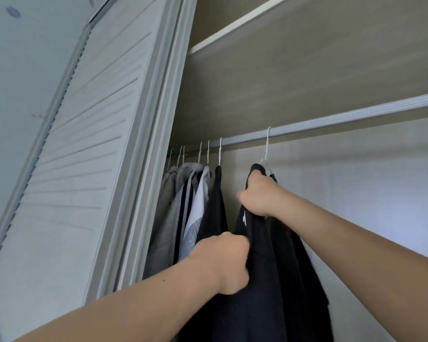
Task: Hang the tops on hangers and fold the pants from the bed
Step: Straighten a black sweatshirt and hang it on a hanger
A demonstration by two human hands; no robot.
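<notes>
Here, inside the wardrobe, the black fabric top (265, 267) hangs on a thin white wire hanger (266, 146) hooked over the pale grey ribbed metal rail (356, 116). The right grip (257, 196) is curled round the top's shoulder just under the hook. The left grip (223, 262) clutches its front edge lower down. To the left, grey, white and black hung garments (193, 206) crowd the rail beside the white louvred door (72, 169).

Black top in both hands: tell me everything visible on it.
The black top looks like thick, fuzzy fabric, hanging in long folds from a white wire hanger hooked over the rail. A small white mark shows near its upper left edge. The right hand grips it under the hanger; the left hand grips its left edge lower down. Other hung clothes are to its left. Hem out of frame.
</notes>
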